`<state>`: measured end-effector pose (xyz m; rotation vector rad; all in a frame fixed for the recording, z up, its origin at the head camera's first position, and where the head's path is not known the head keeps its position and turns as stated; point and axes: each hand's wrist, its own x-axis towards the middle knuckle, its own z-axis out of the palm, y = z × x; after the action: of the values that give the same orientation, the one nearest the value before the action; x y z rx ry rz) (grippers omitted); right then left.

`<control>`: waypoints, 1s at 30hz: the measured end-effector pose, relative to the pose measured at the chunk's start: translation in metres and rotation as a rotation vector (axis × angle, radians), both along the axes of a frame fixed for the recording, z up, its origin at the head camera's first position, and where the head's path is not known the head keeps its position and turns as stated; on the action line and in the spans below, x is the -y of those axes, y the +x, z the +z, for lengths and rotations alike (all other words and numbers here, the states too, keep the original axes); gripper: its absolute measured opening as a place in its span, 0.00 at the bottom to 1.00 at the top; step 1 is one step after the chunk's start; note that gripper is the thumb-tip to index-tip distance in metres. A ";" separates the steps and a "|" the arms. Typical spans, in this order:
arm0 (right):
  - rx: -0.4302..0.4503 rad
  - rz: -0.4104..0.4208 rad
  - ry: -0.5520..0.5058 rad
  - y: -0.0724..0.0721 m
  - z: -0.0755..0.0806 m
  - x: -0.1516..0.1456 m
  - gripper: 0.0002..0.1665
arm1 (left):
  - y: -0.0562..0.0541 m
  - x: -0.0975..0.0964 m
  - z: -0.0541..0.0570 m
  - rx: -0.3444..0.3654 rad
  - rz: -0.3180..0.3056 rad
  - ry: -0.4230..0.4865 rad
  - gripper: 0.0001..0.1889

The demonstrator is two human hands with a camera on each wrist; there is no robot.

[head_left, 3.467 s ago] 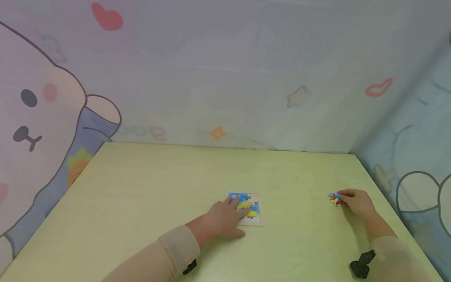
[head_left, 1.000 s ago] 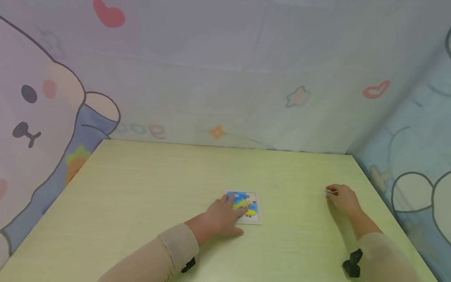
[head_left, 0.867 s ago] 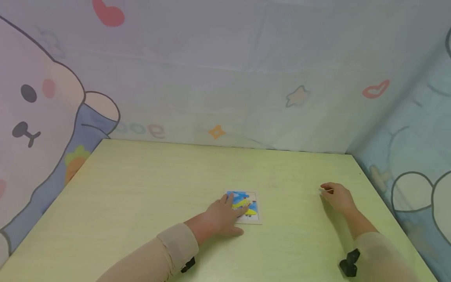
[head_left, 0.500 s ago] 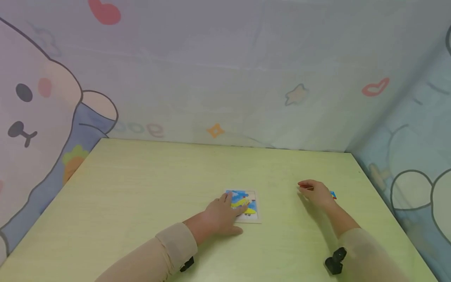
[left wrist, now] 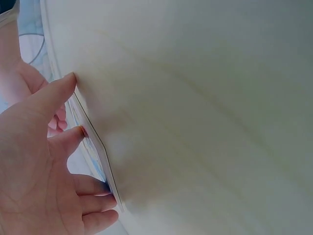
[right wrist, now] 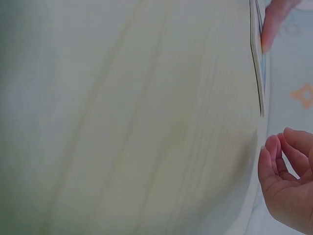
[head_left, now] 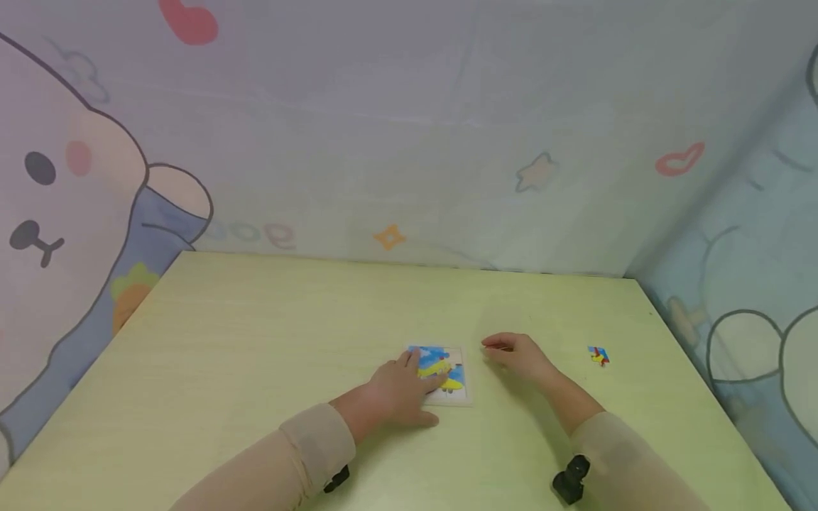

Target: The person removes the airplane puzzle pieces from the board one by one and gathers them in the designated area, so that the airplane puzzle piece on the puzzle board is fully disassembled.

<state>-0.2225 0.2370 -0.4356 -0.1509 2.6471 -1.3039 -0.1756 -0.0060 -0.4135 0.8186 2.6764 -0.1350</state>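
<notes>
A small square jigsaw puzzle (head_left: 469, 390) with a yellow plane on blue lies in its pale frame on the table. My left hand (head_left: 399, 394) rests on its left part with fingers spread; in the left wrist view, fingertips touch the puzzle's edge (left wrist: 103, 156). To the right of the frame, my right hand (head_left: 522, 360) pinches a thin puzzle piece (head_left: 484, 348), of which only a sliver shows. From the right wrist view, the fingertips meet near the frame's corner and the piece is hidden. Farther right lies a loose puzzle piece (head_left: 598, 356), blue, red and yellow.
The pale yellow-green table (head_left: 287, 305) ends at a cartoon-printed cloth backdrop (head_left: 441, 177) behind and at both sides. Black wrist mounts (head_left: 571, 480) show under the beige sleeves (head_left: 319, 436).
My right hand has picked up a puzzle piece at the right and carried it leftward to beside the frame. Another piece there has come into view. The left hand stays on the puzzle.
</notes>
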 end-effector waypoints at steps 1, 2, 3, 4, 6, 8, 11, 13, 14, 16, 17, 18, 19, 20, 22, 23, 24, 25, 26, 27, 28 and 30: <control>0.006 0.008 -0.002 0.001 0.000 0.006 0.16 | 0.000 0.000 0.000 0.004 0.001 0.001 0.37; 0.005 0.025 0.005 0.002 -0.001 0.011 0.15 | 0.001 0.000 0.000 0.009 0.002 0.001 0.37; 0.006 0.038 0.007 0.002 -0.001 0.016 0.15 | 0.001 0.000 0.000 0.010 0.003 0.000 0.37; -0.001 0.055 0.012 0.003 -0.001 0.020 0.15 | 0.001 0.000 0.000 0.012 0.003 -0.002 0.37; -0.010 0.071 0.018 0.003 -0.001 0.028 0.14 | 0.002 0.000 0.000 0.006 0.002 -0.006 0.37; -0.009 0.092 0.035 0.002 -0.002 0.034 0.14 | 0.002 0.000 0.001 -0.004 -0.003 -0.012 0.38; 0.002 0.113 0.071 0.001 -0.002 0.042 0.14 | 0.002 0.001 0.001 -0.019 -0.013 -0.025 0.38; 0.000 0.129 0.097 0.001 -0.002 0.045 0.15 | 0.002 0.001 0.001 -0.024 -0.018 -0.030 0.39; -0.008 0.137 0.114 0.001 -0.002 0.047 0.15 | 0.002 0.002 0.001 -0.026 -0.019 -0.032 0.39; -0.023 0.150 0.138 0.002 -0.001 0.049 0.15 | 0.002 0.002 0.001 -0.027 -0.023 -0.034 0.39; -0.032 0.155 0.152 0.003 0.000 0.050 0.15 | 0.001 0.001 0.001 -0.030 -0.024 -0.033 0.39; -0.038 0.157 0.164 0.003 0.001 0.050 0.15 | 0.001 0.001 0.002 -0.030 -0.024 -0.032 0.38; -0.040 0.160 0.176 0.004 0.002 0.051 0.16 | 0.001 0.001 0.002 -0.030 -0.026 -0.032 0.38; -0.044 0.163 0.186 0.005 0.003 0.052 0.16 | 0.001 0.001 0.003 -0.029 -0.026 -0.030 0.38; -0.048 0.163 0.197 0.005 0.003 0.052 0.15 | 0.002 0.001 0.003 -0.028 -0.026 -0.031 0.38; -0.050 0.163 0.201 0.005 0.003 0.053 0.15 | 0.002 0.001 0.004 -0.027 -0.025 -0.032 0.38; -0.048 0.160 0.199 0.005 0.002 0.053 0.15 | 0.002 0.001 0.004 -0.026 -0.024 -0.033 0.38; -0.046 0.158 0.199 0.006 0.002 0.054 0.15 | 0.002 0.001 0.004 -0.027 -0.023 -0.034 0.38; -0.045 0.154 0.196 0.005 0.002 0.054 0.14 | 0.002 0.001 0.003 -0.027 -0.022 -0.036 0.38; -0.042 0.153 0.197 0.005 0.002 0.054 0.14 | 0.002 0.001 0.003 -0.029 -0.023 -0.038 0.38; -0.035 0.149 0.193 0.005 0.002 0.054 0.14 | 0.002 0.000 0.003 -0.029 -0.023 -0.039 0.38; -0.019 0.142 0.183 0.005 0.002 0.054 0.14 | 0.002 0.000 0.002 -0.029 -0.025 -0.040 0.38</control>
<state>-0.2180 0.1832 -0.4334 -0.3196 2.6985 -1.0172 -0.1738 -0.0062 -0.4118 0.8435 2.6824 -0.2074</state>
